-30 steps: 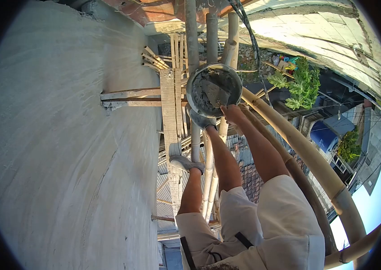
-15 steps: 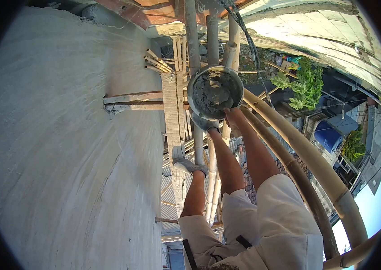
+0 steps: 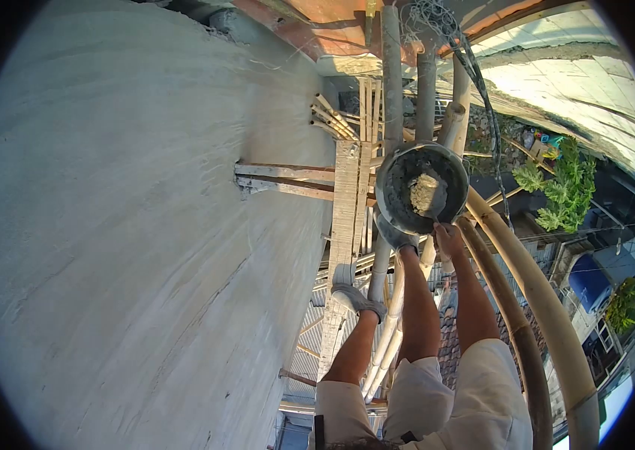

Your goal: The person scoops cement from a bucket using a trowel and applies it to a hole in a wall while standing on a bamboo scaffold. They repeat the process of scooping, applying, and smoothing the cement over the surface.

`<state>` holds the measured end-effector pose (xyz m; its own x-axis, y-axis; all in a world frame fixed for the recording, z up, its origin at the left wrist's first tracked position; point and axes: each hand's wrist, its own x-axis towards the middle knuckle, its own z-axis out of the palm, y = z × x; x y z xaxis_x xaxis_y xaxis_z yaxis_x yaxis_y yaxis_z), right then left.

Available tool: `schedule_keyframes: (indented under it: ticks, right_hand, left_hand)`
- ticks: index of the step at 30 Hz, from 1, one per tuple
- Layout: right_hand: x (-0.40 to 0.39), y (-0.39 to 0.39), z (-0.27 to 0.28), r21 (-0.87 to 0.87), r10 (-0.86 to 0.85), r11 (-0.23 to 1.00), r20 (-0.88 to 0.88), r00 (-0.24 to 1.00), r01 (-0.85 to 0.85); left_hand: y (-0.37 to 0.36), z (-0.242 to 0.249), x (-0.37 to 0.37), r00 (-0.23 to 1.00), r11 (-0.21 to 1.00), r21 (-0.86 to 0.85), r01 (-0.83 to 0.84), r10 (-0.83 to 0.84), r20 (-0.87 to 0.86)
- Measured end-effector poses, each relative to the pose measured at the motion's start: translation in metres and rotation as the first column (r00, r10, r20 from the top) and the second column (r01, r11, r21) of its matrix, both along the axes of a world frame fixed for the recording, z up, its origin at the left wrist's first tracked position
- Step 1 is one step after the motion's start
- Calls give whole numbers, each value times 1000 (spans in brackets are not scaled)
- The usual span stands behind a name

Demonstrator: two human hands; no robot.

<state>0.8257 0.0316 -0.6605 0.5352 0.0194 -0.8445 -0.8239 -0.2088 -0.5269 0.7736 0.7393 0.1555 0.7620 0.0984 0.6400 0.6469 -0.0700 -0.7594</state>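
My right hand (image 3: 449, 240) is closed at the near rim of a round dark bucket (image 3: 387, 196), around the handle of a trowel. Inside the bucket, the trowel blade (image 3: 440, 201) is partly covered by a pale, sunlit lump of mortar (image 3: 423, 193). Darker wet mortar (image 3: 426, 159) coats the inside around it. My left hand does not show.
A grey plastered wall (image 3: 137, 225) fills the left side. My shod feet (image 3: 355, 298) stand on or beside a narrow plank (image 3: 345, 202). Bamboo poles (image 3: 550, 289) curve along the right, with cables (image 3: 483, 82) above. Roofs and plants lie far below.
The view has shifted, so the bucket and wall appear farther right and lower. The trowel blade and pale lump now show more clearly; my right hand remains by the rim.
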Motion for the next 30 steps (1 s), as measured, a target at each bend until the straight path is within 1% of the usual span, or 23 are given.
schedule_keyframes:
  ticks: [2, 5, 6, 7, 9, 10, 12, 13, 15, 16, 19, 21, 22, 23, 24, 25, 26, 27, 28, 29, 30]
  right_hand:
    - [4, -2, 15, 21, -9, 1000, 28, 1000, 9]
    - [10, -2, 42, 4, -30, 1000, 15, 999, 30]
    - [13, -1, 51, -3, -37, 999, 6, 999, 37]
    - [17, 1, 61, -10, -44, 999, -3, 999, 44]
    - [26, 9, 85, 48, -84, 995, 5, 996, 84]
    - [33, 16, 99, 28, -83, 996, 36, 996, 82]
    - [43, 26, 116, 67, -118, 991, 65, 991, 114]
    - [52, 32, 130, 79, -133, 989, 85, 987, 127]
    - [73, 40, 148, 74, -128, 990, 81, 988, 122]
    - [84, 45, 155, 57, -144, 989, 86, 986, 139]
    - [119, 58, 160, 16, -161, 987, 101, 982, 160]
    - [160, 78, 165, -147, -131, 980, 32, 991, 134]
    - [181, 91, 164, -224, -61, 972, 59, 996, 73]
    - [205, 110, 160, -268, -27, 963, 56, 998, 41]
    - [231, 130, 149, -309, 7, 951, 52, 999, 10]
    - [253, 154, 114, -589, 513, 772, 352, 783, -241]
    - [283, 177, 82, -857, 879, 454, 386, 278, -245]
    - [336, 234, 91, -776, 910, 354, 155, 385, -522]
    - [381, 294, 69, -734, 851, 459, 203, 484, -500]
    - [425, 354, 49, -687, 778, 561, 248, 577, -461]
    - [470, 412, 73, -535, 566, 732, 131, 814, -423]
  left_hand:
    - [1, -1, 0, 998, 999, -13, 52, -53, -21]
    - [-2, -6, 9, 997, 996, -33, 79, -79, 18]
    - [0, -5, 13, 992, 991, -76, 111, -116, -57]
    - [-4, -9, 27, 993, 991, -72, 111, -114, -43]
    - [-13, -22, 65, 932, 938, -167, 302, -328, -152]
    - [-19, -26, 85, 935, 938, -163, 305, -327, -139]
    - [-25, -31, 118, 944, 972, -117, 203, -226, -240]
    - [-20, -30, 126, 947, 972, -115, 204, -226, -229]
    - [0, -27, 136, 955, 997, -17, 72, -74, -286]
    - [12, -25, 136, 959, 997, -17, 75, -77, -272]
    - [57, -12, 105, 988, 996, -81, 30, -42, -146]
    - [84, -4, 81, 998, 992, -124, -3, -5, -65]
    - [84, -6, 82, 999, 991, -132, -14, 9, -38]
    - [85, -8, 83, 1000, 990, -141, -25, 23, -12]
    - [56, -20, 102, 995, 995, -73, 67, -72, -72]
    - [30, -29, 121, 976, 986, -9, 164, -163, -141]
    - [9, -36, 135, 978, 987, -1, 158, -157, -134]
    - [-11, -42, 148, 973, 985, -62, 160, -168, -161]
    - [-19, -45, 153, 964, 980, -127, 156, -179, -195]
    - [-17, -44, 152, 963, 981, -130, 146, -171, -207]
    - [-15, -46, 150, 964, 982, -113, 149, -169, -205]
